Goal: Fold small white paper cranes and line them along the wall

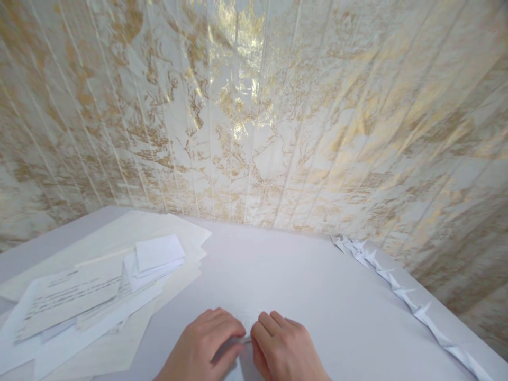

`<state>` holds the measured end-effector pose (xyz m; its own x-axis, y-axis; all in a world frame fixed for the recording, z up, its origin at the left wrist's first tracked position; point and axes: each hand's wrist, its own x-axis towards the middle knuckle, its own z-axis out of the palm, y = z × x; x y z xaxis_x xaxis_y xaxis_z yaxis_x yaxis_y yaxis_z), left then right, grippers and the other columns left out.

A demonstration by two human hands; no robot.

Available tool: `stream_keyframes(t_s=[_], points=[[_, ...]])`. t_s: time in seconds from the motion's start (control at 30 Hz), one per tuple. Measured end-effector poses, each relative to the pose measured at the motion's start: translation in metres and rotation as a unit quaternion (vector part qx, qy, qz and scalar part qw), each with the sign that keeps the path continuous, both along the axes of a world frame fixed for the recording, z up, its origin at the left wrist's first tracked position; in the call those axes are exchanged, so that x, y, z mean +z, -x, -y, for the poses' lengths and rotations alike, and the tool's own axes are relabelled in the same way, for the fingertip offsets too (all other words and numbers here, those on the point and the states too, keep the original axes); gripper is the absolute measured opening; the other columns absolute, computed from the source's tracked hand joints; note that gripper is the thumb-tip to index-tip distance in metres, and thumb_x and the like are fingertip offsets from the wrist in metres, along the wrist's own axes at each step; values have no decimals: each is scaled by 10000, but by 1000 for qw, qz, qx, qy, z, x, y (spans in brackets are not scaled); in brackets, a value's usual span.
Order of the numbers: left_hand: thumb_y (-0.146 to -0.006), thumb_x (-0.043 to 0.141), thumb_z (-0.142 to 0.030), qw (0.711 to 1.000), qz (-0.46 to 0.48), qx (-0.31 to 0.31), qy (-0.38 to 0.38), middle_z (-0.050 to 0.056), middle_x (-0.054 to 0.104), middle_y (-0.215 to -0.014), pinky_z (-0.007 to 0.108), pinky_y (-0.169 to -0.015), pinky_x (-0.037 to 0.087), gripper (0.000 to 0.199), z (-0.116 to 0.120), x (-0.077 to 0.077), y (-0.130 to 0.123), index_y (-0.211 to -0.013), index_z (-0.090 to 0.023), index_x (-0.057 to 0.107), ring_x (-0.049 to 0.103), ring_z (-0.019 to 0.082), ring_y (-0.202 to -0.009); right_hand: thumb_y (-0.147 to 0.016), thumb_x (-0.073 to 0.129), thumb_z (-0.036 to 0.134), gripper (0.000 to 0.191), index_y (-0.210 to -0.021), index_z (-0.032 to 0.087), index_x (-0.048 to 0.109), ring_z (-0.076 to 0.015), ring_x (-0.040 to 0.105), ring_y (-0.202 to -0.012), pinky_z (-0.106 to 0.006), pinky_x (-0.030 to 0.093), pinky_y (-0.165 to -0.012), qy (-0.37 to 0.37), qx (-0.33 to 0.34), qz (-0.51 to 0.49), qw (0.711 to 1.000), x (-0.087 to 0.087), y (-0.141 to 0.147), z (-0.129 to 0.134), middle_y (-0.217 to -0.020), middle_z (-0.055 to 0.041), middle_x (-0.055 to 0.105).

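Note:
At the near edge of the table, a small piece of folded white paper (235,372) shows between my hands, mostly hidden by the fingers. My left hand (208,341) pinches it from the left with thumb and forefinger. Close beside, my right hand (283,344) is closed with its fingers curled over the paper's other end. A thin greyish edge of the paper runs from one set of fingertips to the other. Its full shape cannot be made out.
White sheets (174,293) lie spread at the left, under printed pages (75,293) and a stack of small white paper pieces (159,253). Along the right edge of the white table (278,270) runs a row of folded paper cranes (423,315). A gold-patterned curtain (238,132) hangs behind.

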<state>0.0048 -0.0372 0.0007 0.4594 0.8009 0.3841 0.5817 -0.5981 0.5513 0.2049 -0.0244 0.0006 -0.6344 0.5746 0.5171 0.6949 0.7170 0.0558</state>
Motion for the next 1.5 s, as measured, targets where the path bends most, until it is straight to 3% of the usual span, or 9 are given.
stream_keyframes(t_s=[0.13,0.33,0.47,0.63,0.9,1.03,1.17,1.3,1.5], points=[[-952,558,-256,998,4,51,41,-40,677,-738,223,-667,449,195,-3,3,3,-767,-225,609,636,139,-708,-713,544,42,166,-715,206,521,-122,556,-563,-253,280,-499,52,14,-40,998,2,-2,-4,-651,25,618],[-953,503,-284,998,37,27,31,-22,654,-739,230,-660,438,201,1,-2,-2,-770,-231,569,604,157,-708,-874,432,163,206,-690,203,517,-109,540,-547,-219,316,-519,181,71,-112,975,0,5,1,-628,15,607],[-944,512,-309,990,60,32,120,-18,658,-795,234,-694,442,168,5,1,-5,-807,-232,570,614,162,-760,-914,407,272,287,-666,191,525,-113,488,-548,-214,331,-530,300,49,-176,936,6,9,5,-609,11,556],[-945,478,-344,978,63,71,186,-27,630,-750,251,-679,409,239,4,17,-5,-755,-225,560,590,175,-736,-875,468,305,256,-676,175,563,-112,453,-561,-213,330,-541,429,8,-236,872,18,7,3,-611,24,507],[-921,477,-385,958,110,115,238,-37,618,-715,264,-709,389,259,-7,40,5,-727,-222,535,586,194,-740,-881,476,325,253,-695,172,553,-110,416,-568,-227,309,-543,492,-30,-298,818,17,1,-1,-605,31,498],[-909,475,-377,958,94,94,253,-38,609,-715,265,-701,386,246,-6,40,2,-731,-219,537,586,193,-736,-837,580,331,173,-759,189,519,-100,394,-555,-215,304,-533,502,-12,-281,818,20,3,-2,-615,62,461],[-904,481,-372,955,90,56,277,-39,598,-720,252,-667,374,238,-3,39,-3,-738,-214,544,567,180,-729,-774,625,259,226,-633,194,461,-90,333,-548,-218,248,-520,514,-2,-222,829,21,8,1,-576,79,363],[-867,553,-420,949,117,12,294,-61,554,-693,232,-652,367,221,-1,34,-6,-796,-211,541,525,160,-702,-815,532,242,264,-576,188,435,-92,325,-540,-225,226,-506,547,0,-260,796,13,12,6,-542,69,349],[-915,468,-474,947,104,62,298,-76,430,-592,232,-561,303,371,1,28,-7,-649,-215,455,443,137,-595,-852,537,468,398,-582,177,512,-95,347,-500,-231,241,-493,568,-11,-312,762,11,14,7,-500,49,454]])
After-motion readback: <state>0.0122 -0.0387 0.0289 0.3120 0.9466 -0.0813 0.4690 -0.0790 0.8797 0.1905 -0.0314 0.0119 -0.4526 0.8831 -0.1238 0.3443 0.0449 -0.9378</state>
